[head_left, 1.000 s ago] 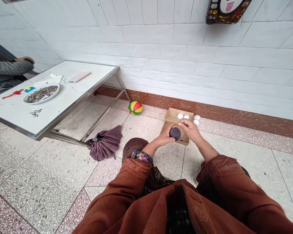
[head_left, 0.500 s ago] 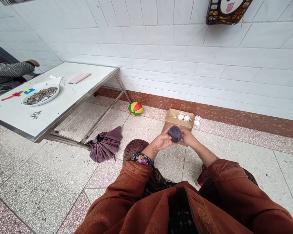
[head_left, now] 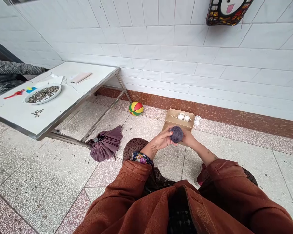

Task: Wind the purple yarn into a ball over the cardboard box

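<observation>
A dark purple-grey ball of yarn (head_left: 176, 134) is held up in front of my knees. My left hand (head_left: 163, 139) grips it from the left, with the thumb across its near side. Against the ball's right edge is my right hand (head_left: 188, 138), its fingers curled and partly hidden behind the yarn. Below and beyond both hands lies an open cardboard box (head_left: 169, 114) on the floor. Two white thread balls (head_left: 181, 116) sit in its far part; my hands cover some of the near part.
Small white balls (head_left: 197, 120) lie right of the box. A red, yellow and green ball (head_left: 136, 108) rests by the wall. Left stands a white table (head_left: 63, 107) with a plate of seeds (head_left: 44, 94); a folded purple umbrella (head_left: 106, 143) leans at its leg. A person's sleeve (head_left: 14, 70) shows far left.
The ball of yarn has turned slightly and shifted a little right in my hands. My right fingers have slipped farther behind it. The other person's hand has withdrawn from the table's far edge.
</observation>
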A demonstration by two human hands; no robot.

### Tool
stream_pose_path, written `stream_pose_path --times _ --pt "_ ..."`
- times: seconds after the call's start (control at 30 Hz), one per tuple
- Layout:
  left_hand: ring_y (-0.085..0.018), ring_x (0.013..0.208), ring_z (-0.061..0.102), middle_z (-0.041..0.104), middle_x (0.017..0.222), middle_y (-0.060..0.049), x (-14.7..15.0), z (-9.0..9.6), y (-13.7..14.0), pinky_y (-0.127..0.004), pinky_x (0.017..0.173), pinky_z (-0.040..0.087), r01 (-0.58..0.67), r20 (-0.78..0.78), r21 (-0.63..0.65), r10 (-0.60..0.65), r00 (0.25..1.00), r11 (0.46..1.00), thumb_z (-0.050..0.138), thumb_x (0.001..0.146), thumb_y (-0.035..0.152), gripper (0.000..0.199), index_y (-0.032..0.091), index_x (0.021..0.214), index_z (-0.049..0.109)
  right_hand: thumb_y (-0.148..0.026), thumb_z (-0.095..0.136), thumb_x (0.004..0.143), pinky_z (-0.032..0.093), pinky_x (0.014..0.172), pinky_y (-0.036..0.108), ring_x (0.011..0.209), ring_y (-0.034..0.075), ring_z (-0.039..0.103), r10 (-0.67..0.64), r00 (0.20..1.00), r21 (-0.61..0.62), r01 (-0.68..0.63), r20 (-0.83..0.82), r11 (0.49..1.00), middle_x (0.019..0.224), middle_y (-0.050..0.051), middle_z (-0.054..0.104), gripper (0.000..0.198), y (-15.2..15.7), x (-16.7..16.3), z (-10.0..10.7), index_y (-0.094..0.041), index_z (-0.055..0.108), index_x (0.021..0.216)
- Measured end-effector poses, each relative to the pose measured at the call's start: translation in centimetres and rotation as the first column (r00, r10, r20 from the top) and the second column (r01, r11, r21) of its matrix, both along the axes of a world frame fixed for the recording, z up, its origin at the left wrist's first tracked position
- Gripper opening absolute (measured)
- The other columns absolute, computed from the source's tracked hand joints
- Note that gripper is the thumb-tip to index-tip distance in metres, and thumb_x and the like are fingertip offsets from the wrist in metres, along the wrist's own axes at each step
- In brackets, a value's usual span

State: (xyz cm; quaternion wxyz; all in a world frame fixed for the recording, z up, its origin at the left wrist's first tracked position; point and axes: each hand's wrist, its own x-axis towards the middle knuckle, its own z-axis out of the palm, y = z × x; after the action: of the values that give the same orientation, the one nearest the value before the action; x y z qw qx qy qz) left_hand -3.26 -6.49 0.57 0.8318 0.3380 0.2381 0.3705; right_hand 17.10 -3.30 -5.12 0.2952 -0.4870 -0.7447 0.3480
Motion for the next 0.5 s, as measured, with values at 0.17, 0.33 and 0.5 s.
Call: stream_pose_path --times 0.17,0.33,0.5 --pt "-0.015 0.075 0.066 0.064 0.118 -0.01 0.1 -0.6 -0.7 -0.027 0.062 0.052 0.153 -0.024 0.008 -0.153 0.988 0.988 0.077 0.078 0.036 0.059 0.022 0.131 0.056 -0.054 0.05 0.096 0.045 0.062 0.03 0.062 0.019 0.054 -0.17 0.978 -0.097 0.159 -0.122 0.983 0.066 -0.001 0.059 0.038 0.6 1.5 2.7 -0.022 0.071 0.094" --pt "-0.014 0.078 0.066 0.063 0.119 -0.008 0.4 -0.9 -0.8 -0.025 0.063 0.052 0.205 -0.042 0.016 -0.204 0.978 0.979 0.078 0.079 0.035 0.057 0.025 0.13 0.055 -0.063 0.053 0.093 0.041 0.059 0.028 0.06 0.016 0.047 -0.23 0.933 -0.101 0.21 -0.275 0.972 0.063 -0.003 0.049 0.044 1.2 2.4 4.4 -0.022 0.07 0.094" --pt "-0.016 0.083 0.067 0.061 0.13 -0.008 0.3 -0.4 -0.6 -0.028 0.067 0.054 0.087 -0.035 0.035 -0.086 0.996 0.996 0.078 0.078 0.031 0.075 0.035 0.146 0.046 -0.049 0.052 0.096 0.046 0.06 0.029 0.062 0.017 0.056 -0.172 0.974 -0.138 0.152 -0.146 0.979 0.067 0.0 0.063 0.034 0.4 1.0 2.4 -0.021 0.072 0.092"
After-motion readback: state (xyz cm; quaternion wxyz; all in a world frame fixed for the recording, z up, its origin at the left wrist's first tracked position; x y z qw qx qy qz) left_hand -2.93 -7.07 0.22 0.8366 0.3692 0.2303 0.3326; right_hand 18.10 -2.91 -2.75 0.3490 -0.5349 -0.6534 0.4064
